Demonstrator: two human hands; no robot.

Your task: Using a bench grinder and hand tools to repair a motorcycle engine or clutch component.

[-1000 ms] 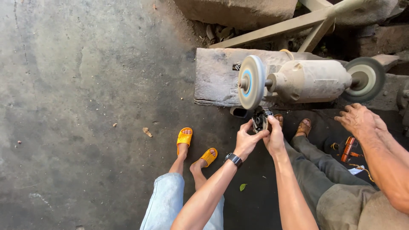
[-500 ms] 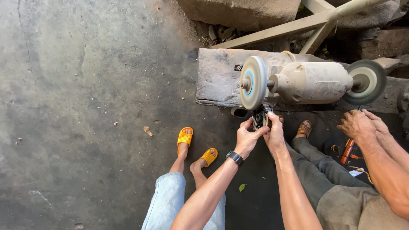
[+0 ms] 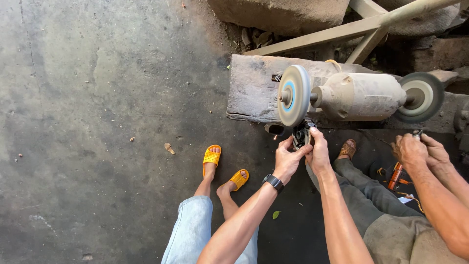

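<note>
1. Gripping a small dark metal part (image 3: 302, 134) from both sides, the left hand (image 3: 287, 159) and the right hand (image 3: 318, 151) meet just right of the frame's centre, fingers curled tight around the piece.
2. The part sits at the lower edge of the grey grinding wheel (image 3: 293, 95); whether it touches the wheel cannot be told.
3. A black wristwatch (image 3: 273, 182) sits on the left wrist.
4. The wheel is mounted on a dusty bench grinder motor (image 3: 359, 96) in the upper right of the frame, with a second, darker wheel (image 3: 421, 97) at its far end.
5. The grinder rests on a worn wooden block (image 3: 251, 90).
6. At the right edge of the frame, another person's hands (image 3: 417, 151) are closed together near the darker wheel; what they hold is too small to tell.
7. Below centre, two feet in yellow sandals (image 3: 224, 168) stand on the grey concrete floor (image 3: 97, 122).
8. A small green leaf (image 3: 276, 214) lies on the floor between the forearms.
</note>
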